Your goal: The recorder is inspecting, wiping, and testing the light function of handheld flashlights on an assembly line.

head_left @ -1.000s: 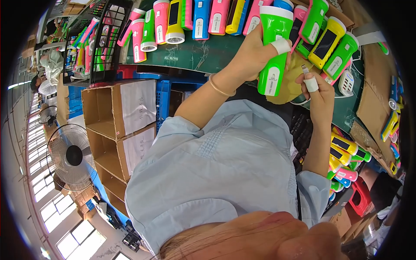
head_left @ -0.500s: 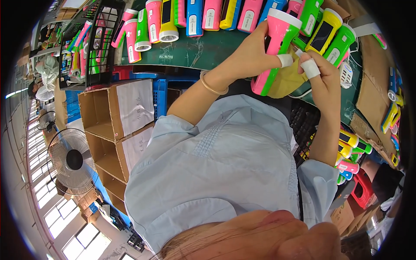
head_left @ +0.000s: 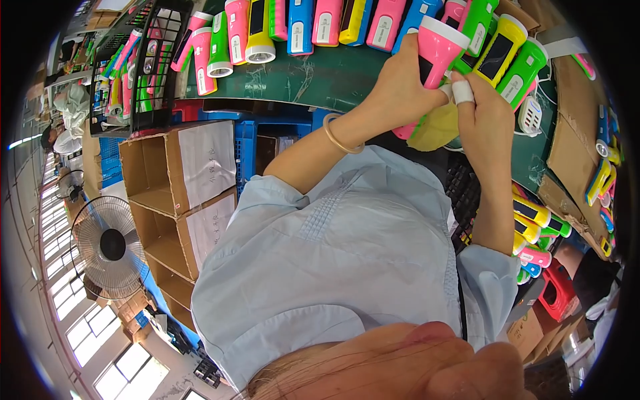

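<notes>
A pink and green flashlight (head_left: 441,50) with a white rim is gripped in my left hand (head_left: 405,83), its wide head pointing up and away. My right hand (head_left: 490,113) is closed against the flashlight's side, with a yellow cloth (head_left: 435,128) bunched at its fingers and hanging below. White tape wraps my right thumb. The two hands meet around the flashlight's middle, which they mostly hide; its pink lower end shows beneath my left wrist. Beyond them, a yellow flashlight (head_left: 501,50) and a green flashlight (head_left: 525,73) lie close to my right hand.
Several colourful flashlights line the far side of the green table (head_left: 287,83). A black basket (head_left: 157,67) of flashlights stands at the left, above cardboard compartments (head_left: 157,170). A white power strip (head_left: 531,115) lies at the right. More flashlights (head_left: 533,227) are heaped beside my right forearm.
The flashlight has shifted slightly right and down in my left hand. My right hand has moved left, closing in against it, and the cloth is bunched smaller.
</notes>
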The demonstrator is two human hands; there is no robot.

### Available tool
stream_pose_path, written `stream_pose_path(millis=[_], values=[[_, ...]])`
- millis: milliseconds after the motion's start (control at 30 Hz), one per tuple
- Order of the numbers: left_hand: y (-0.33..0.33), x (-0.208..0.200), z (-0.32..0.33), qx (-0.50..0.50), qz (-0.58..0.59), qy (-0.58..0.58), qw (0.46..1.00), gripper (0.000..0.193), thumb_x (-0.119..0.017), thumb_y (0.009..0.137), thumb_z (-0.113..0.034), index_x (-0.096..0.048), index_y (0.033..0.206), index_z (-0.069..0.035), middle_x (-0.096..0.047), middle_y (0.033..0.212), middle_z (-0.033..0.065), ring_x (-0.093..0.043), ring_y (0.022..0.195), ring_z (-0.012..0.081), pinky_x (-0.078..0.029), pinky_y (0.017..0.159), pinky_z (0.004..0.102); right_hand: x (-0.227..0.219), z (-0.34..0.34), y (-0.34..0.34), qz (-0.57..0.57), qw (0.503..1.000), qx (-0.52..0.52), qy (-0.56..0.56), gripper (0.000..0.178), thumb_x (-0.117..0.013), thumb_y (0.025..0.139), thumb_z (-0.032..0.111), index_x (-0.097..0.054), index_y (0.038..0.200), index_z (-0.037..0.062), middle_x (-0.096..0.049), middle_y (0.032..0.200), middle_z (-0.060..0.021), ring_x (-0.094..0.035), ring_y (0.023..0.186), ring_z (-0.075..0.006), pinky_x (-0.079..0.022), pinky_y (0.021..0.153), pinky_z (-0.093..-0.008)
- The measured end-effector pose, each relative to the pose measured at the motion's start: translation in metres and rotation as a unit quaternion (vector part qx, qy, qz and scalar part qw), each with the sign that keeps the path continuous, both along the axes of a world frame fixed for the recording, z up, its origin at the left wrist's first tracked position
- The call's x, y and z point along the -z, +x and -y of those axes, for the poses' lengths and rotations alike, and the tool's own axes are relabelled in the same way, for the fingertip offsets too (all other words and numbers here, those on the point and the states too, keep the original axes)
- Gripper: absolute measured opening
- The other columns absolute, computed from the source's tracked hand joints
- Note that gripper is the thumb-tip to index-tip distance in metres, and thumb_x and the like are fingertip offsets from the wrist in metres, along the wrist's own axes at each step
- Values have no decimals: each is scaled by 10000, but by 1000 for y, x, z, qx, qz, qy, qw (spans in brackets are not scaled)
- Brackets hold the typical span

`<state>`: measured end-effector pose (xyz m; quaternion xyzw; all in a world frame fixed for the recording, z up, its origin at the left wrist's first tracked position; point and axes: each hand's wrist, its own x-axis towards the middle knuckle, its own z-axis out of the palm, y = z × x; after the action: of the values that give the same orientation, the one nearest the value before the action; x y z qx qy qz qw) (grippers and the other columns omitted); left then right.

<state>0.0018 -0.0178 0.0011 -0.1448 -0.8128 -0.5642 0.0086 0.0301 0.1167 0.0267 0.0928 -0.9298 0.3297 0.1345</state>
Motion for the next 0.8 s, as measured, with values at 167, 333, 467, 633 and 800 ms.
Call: stream_pose_path(millis=[167,333,467,633,800], values=[[1,2,-1,-26,11,-48,998,689,-717,606,-135,-319,1127,76,-547,938,209,-581,856,313,-467,721,350,15,4,-4,-7,999,30,33,209,-543,838,173,-511,726,0,-539,646,-150,-533,592,-329,-394,498,-387],[0,12,-1,2,-15,-24,1000,709,-711,624,-142,-294,1156,73,-526,964,227,-572,882,354,-466,737,375,24,-5,0,6,997,-8,-82,217,-533,852,181,-531,750,-11,-538,603,-165,-514,528,-321,-389,489,-358],[1,16,-9,-2,-13,-9,1000,749,-717,632,-155,-274,1190,73,-523,987,231,-562,911,376,-458,765,388,23,-2,-6,18,995,0,-102,178,-533,852,173,-560,798,5,-536,613,-167,-511,526,-322,-387,488,-361],[-16,4,4,-29,1,30,999,645,-712,700,-211,-340,1163,40,-525,1014,165,-560,911,252,-456,781,354,8,-12,9,-81,993,-22,-86,167,-474,855,48,-587,978,60,-606,722,-113,-502,501,-169,-397,495,-265],[-13,0,11,13,204,384,900,420,-636,789,-141,-430,1130,-6,-545,986,80,-550,837,138,-465,721,268,14,-23,12,162,965,-8,-207,313,-436,874,54,-547,1163,100,-598,838,-43,-492,644,-76,-405,599,-193]])
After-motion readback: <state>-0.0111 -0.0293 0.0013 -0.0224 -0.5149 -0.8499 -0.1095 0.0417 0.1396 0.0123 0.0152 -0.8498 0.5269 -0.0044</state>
